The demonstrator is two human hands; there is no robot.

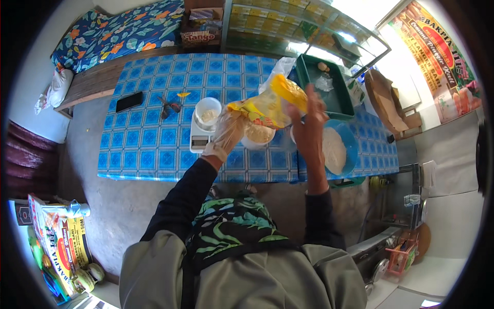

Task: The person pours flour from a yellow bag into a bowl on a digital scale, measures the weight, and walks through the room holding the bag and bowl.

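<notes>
In the head view, the left hand [228,131], in a clear glove, has its fingers closed on a yellow plastic bag [265,105], which is above a white bowl [253,146] on the bench [149,139]. The right hand [310,126] is blurred beside the bag; I cannot tell its fingers' state. The step seems to be emptying the bag; next probably needs steady holding.
</notes>
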